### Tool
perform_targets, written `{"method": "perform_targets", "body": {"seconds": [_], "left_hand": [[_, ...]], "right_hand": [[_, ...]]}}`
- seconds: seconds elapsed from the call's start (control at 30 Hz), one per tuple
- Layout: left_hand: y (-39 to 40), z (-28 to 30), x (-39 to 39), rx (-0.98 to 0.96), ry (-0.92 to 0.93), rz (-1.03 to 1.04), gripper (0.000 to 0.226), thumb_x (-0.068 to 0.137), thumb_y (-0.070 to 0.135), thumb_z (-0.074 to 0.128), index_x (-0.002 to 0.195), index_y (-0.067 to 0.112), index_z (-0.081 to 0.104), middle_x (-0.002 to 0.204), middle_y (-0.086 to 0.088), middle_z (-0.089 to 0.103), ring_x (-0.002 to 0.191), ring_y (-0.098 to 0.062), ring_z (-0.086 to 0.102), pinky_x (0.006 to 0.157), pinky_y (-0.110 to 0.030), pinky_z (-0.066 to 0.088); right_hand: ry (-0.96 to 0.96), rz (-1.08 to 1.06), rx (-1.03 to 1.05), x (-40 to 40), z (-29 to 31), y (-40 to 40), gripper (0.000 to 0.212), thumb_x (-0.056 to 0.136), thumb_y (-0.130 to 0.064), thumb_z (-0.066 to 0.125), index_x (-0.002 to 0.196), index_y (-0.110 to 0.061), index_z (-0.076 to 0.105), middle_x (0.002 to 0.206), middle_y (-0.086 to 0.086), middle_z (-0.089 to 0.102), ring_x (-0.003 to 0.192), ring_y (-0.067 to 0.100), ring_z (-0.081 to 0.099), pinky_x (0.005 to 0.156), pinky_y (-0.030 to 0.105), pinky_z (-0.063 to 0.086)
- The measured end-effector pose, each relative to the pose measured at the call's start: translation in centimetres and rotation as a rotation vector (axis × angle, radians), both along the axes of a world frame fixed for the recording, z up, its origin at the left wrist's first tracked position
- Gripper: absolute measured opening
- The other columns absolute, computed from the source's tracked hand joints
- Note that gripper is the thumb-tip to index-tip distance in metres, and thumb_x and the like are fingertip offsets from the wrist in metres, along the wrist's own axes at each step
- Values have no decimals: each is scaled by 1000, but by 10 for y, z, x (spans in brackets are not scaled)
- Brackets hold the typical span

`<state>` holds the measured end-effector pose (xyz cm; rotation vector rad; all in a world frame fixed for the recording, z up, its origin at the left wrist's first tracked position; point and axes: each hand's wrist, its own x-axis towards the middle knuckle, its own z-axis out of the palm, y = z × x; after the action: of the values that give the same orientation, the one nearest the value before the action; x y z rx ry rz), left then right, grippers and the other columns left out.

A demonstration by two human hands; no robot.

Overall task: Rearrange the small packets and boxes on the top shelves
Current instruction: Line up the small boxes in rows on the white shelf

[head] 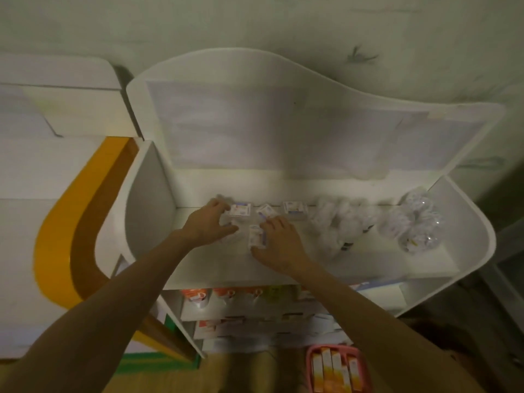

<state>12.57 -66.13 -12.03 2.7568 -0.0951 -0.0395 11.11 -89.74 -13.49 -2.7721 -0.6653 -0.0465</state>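
On the white top shelf (368, 262) lie several small white boxes with blue print. My left hand (208, 222) curls around one small box (240, 209) at the back left, fingertips touching its left end. My right hand (279, 242) rests over another small box (256, 236) nearer the front, thumb below it and fingers at its right side. Two more small boxes (266, 210) (295, 209) lie along the back between and right of my hands. Motion blur hides how firm either grip is.
Clear plastic packets (340, 219) and more of them (416, 222) are heaped on the shelf's right half. Lower shelves hold orange and white cartons (198, 299). A pink basket (337, 367) with orange boxes stands on the floor. A white side panel (147, 205) bounds the left.
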Motion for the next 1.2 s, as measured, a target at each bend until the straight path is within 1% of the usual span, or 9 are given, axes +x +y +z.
{"method": "perform_targets", "body": {"seconds": [0.13,0.23,0.33,0.4,0.53,0.73,0.97,1.07,1.2], "left_hand": [[4,-7,-3,69,71,-71,76,68,70,71,129,27,54,128,6,51,99,-13,60,77,-28,47],[8,-10,-3,78,99,-84,75,66,66,75,128,31,54,124,6,56,100,-14,60,82,-29,49],[10,-16,-5,57,126,-64,75,66,64,76,130,32,53,121,5,58,103,-16,59,84,-30,49],[11,-19,-5,41,133,-52,76,66,64,77,130,32,53,121,5,57,104,-16,58,84,-30,47],[14,-18,-1,51,140,-48,75,63,64,78,126,32,54,116,6,58,99,-14,56,78,-29,45],[12,-17,6,72,200,-25,75,59,65,80,121,30,57,111,7,58,94,-14,55,78,-31,48],[8,-13,3,92,239,25,75,58,67,80,119,30,57,111,6,59,92,-13,56,74,-30,46],[5,-9,-1,125,233,60,81,60,71,76,124,28,53,116,4,60,95,-17,57,75,-30,45],[-2,-11,-11,153,217,120,92,70,77,63,143,27,38,131,-4,51,111,-25,58,87,-35,48]], "right_hand": [[21,-125,-61,-10,-9,16,78,78,-71,55,134,-17,51,137,7,50,130,29,39,107,41,35],[28,-179,-57,-11,-10,23,77,79,-69,58,135,-16,50,138,9,49,131,29,39,109,41,33],[36,-201,-46,-10,-11,27,73,76,-65,61,130,-16,53,130,8,52,125,28,43,107,40,35],[55,-224,-12,-10,-13,27,74,73,-66,62,128,-17,52,127,6,53,122,27,44,106,40,35],[89,-281,59,-13,-21,25,83,72,-69,63,137,-20,44,134,1,51,128,24,42,113,39,29],[98,-270,123,-17,-26,15,86,75,-69,66,143,-21,42,138,-1,51,129,18,43,113,32,27],[126,-214,123,-11,-26,10,86,74,-70,63,142,-20,46,135,-2,54,128,19,46,112,34,29],[124,-201,117,-8,-30,8,86,71,-73,59,139,-22,47,131,-4,56,125,18,48,110,34,31],[126,-157,125,-4,-32,5,85,67,-76,52,135,-25,48,126,-5,56,121,18,49,109,34,32]]}}
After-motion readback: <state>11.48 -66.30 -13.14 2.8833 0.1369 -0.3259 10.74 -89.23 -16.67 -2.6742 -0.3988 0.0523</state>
